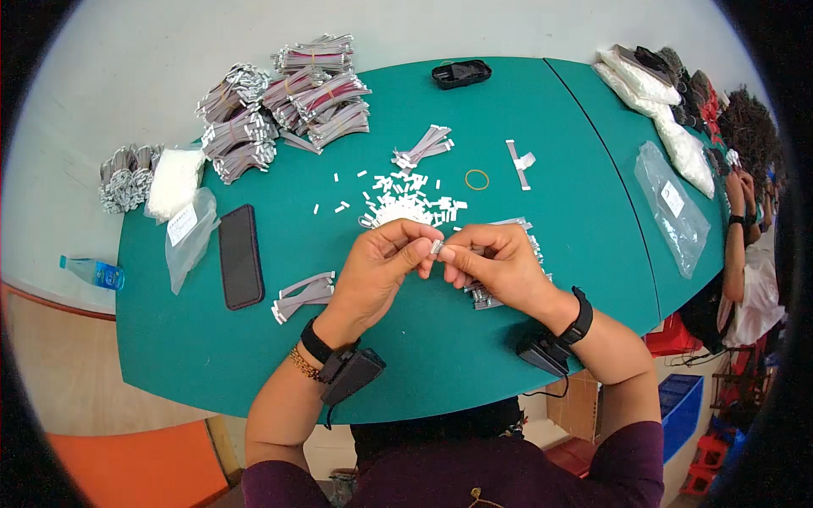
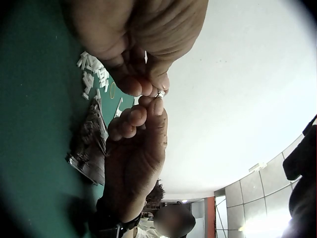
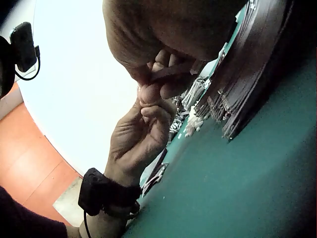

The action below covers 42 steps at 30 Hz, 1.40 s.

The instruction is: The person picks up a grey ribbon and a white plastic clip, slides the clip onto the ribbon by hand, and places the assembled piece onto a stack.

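Both hands meet over the table, just below a heap of small white connectors [image 1: 398, 207]. A small white connector [image 1: 437, 246] is pinched between the thumb and finger of the left hand [image 1: 378, 269], and the right hand [image 1: 501, 267] pinches at its other side. In the left wrist view the connector [image 2: 161, 94] sits between the fingertips of the left hand [image 2: 143, 34] and the right hand [image 2: 136, 153]. The right wrist view shows a grey strip running under the fingers of the right hand [image 3: 168, 34]; the left hand [image 3: 141, 139] touches its fingertips. A stack of grey cables [image 1: 487, 296] lies partly behind the right hand.
Bundled cables [image 1: 330, 97] are piled at the back left, near a white bag [image 1: 175, 182] and a phone [image 1: 242, 256]. Loose cables [image 1: 305, 296] lie left of the left hand. A rubber band [image 1: 477, 179] and black case [image 1: 461, 74] are farther back. Another person's arm [image 1: 734, 245] is at right.
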{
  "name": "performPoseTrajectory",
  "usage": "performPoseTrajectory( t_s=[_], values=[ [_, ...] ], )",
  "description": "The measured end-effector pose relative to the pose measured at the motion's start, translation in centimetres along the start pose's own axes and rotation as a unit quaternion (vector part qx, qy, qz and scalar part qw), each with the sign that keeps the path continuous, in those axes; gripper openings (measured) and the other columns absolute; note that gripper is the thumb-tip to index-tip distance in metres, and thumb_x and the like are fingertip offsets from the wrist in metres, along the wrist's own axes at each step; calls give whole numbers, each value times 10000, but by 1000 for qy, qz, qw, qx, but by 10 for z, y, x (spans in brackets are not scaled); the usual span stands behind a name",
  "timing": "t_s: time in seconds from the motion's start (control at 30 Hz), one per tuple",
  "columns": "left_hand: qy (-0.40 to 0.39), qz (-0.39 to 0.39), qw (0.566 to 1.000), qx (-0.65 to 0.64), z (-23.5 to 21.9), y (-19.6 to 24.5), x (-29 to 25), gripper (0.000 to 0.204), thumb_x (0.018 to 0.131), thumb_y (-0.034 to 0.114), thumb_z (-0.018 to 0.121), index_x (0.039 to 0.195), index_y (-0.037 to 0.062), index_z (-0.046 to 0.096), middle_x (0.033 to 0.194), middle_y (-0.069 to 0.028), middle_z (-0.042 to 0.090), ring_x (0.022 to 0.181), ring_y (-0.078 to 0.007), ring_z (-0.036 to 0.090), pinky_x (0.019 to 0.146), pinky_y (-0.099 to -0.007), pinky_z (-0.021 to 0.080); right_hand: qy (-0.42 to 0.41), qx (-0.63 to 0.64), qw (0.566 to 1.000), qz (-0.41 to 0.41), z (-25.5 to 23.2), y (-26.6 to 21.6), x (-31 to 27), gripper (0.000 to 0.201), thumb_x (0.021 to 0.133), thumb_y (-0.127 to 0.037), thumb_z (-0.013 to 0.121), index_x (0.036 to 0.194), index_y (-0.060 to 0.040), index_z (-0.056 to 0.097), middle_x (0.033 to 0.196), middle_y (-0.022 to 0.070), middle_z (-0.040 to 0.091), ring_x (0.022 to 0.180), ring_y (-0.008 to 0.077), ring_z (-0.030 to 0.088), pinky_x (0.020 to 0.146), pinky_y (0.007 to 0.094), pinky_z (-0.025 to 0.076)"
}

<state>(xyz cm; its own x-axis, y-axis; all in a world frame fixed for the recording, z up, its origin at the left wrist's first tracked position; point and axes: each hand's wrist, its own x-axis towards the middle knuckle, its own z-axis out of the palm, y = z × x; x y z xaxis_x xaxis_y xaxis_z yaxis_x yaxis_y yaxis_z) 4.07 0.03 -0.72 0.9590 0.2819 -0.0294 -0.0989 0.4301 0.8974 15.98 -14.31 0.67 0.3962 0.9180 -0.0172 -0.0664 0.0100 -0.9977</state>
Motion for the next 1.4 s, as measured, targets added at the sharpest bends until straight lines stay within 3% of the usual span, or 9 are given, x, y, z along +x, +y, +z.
performPoseTrajectory(
  t_s=[0.87,1.4],
  values=[
    [-12,-14,1000,-20,-3,-4,0,171,878,113,586,1004,-3,594,846,-29,600,729,-83,531,662,-217,436,13,11,1000,-5,1,4,-1,172,895,-149,575,800,-18,634,675,11,616,592,52,555,524,185,443],
    [9,31,998,62,0,-1,0,160,858,87,614,971,-24,630,818,-36,624,694,-72,528,650,-203,438,15,-9,1000,22,1,-1,-2,180,880,-157,587,747,-37,610,613,-12,588,519,29,502,458,178,384]
  ],
)
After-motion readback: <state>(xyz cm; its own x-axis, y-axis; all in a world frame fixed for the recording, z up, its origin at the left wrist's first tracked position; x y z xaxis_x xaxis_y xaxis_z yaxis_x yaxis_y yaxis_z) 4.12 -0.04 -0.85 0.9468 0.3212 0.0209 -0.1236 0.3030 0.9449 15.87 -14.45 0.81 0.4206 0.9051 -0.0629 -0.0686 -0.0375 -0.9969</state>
